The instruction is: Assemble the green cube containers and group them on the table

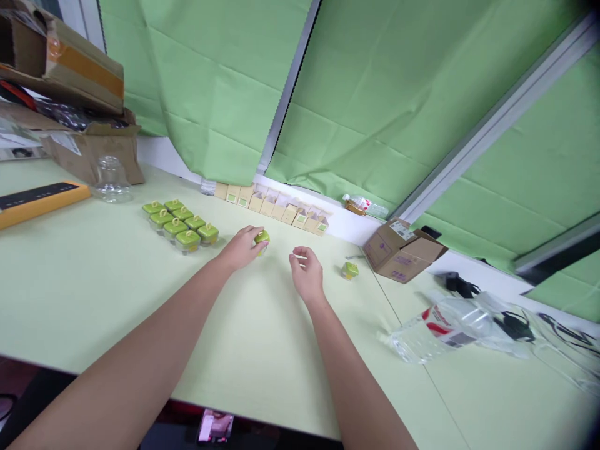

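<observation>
My left hand [244, 248] is closed around a small clear container with a green lid [262, 237], holding it by the sides near the middle of the table. To its right, my right hand [307, 272] is raised with curled fingers and a gap between thumb and fingertips; nothing shows in it. Several matching green-lidded containers [188, 240] with yellow loops on top stand grouped to the left of my left hand. One more green-lidded container [349, 270] sits alone, right of my right hand.
Small cardboard boxes [269, 205] line the back wall. A cardboard carton [398, 250] and a large plastic bottle [438, 330] lie on the right, near black cables [515, 325]. At left are a clear jar [111, 181], an orange power strip [44, 203] and stacked cartons [94, 147].
</observation>
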`<state>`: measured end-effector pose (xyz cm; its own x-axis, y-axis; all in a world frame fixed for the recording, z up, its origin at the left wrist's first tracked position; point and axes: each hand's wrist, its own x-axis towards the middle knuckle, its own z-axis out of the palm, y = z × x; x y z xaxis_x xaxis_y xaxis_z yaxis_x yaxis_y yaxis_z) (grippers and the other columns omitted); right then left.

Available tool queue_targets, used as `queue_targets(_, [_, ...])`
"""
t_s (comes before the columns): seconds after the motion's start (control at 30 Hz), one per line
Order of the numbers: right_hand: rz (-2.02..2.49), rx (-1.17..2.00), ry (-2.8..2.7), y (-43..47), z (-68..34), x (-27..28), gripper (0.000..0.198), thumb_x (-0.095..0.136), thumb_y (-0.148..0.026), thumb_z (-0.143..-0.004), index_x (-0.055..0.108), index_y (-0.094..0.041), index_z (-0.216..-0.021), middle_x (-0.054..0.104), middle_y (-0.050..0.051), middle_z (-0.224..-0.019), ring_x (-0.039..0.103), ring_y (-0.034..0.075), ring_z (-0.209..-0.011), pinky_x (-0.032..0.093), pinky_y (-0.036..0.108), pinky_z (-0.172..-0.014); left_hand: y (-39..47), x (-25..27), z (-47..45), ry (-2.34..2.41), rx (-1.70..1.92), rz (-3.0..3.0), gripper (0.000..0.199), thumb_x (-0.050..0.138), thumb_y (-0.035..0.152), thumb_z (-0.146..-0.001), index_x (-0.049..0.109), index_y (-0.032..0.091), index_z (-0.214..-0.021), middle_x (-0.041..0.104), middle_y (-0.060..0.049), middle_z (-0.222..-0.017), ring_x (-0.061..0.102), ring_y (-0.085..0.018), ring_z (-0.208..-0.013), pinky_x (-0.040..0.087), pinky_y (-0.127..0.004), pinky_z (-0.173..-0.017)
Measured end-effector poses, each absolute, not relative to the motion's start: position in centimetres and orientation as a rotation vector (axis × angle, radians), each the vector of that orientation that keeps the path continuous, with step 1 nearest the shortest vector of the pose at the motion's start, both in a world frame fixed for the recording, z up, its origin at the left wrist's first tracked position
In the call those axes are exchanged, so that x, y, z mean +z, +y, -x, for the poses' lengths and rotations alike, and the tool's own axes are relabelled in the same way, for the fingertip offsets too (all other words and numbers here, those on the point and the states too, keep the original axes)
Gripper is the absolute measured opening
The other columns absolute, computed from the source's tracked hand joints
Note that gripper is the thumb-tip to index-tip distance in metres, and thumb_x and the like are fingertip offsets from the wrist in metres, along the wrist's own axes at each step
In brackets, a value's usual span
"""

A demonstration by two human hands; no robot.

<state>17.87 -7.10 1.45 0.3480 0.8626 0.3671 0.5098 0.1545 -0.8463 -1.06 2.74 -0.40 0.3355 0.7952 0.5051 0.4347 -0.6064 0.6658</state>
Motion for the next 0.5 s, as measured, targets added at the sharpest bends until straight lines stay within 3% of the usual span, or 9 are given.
queue_targets(0.07, [1.514, 0.446, -1.341, -6.8, -17.7, 0.9, 0.028, 0.061, -0.039, -0.08, 0.061, -0.022, -0.102, 0.066, 0.008, -0.112, 0.065, 0.02, -0.089, 0.053, 0.031, -0.069, 2.9, -0.5, 0.9, 1.066, 1.182, -2.091, 0.047, 0.056, 0.046, -0.087, 0.061, 0.022, -0.127, 0.06, -0.011, -0.118, 0.057, -0.027, -0.107, 0.046, -0.037, -0.094])
queue_targets(0.27, [1.535, 0.547, -1.486, -6.0, -17.6, -0.5, 0.064, 0.077, -0.041, -0.067, 0.057, -0.025, -0.126, 0.06, 0.009, -0.132, 0.06, 0.025, -0.11, 0.053, 0.034, -0.079, 1.7, -0.3, -0.1, 0.841, 1.117, -2.001, 0.047, 0.063, 0.048, -0.082, 0.066, 0.022, -0.121, 0.064, -0.01, -0.112, 0.061, -0.025, -0.1, 0.05, -0.034, -0.084])
queue_targets(0.5, [1.426, 0.557, -1.64, -5.6, -17.7, -1.1, 0.047, 0.075, -0.037, -0.071, 0.065, -0.025, -0.115, 0.068, 0.002, -0.108, 0.061, 0.019, -0.093, 0.05, 0.032, -0.082, 0.2, 0.5, -0.6, 0.766, 1.021, -2.095, 0.045, 0.068, 0.044, -0.078, 0.069, 0.021, -0.117, 0.064, -0.01, -0.113, 0.063, -0.025, -0.096, 0.052, -0.034, -0.082])
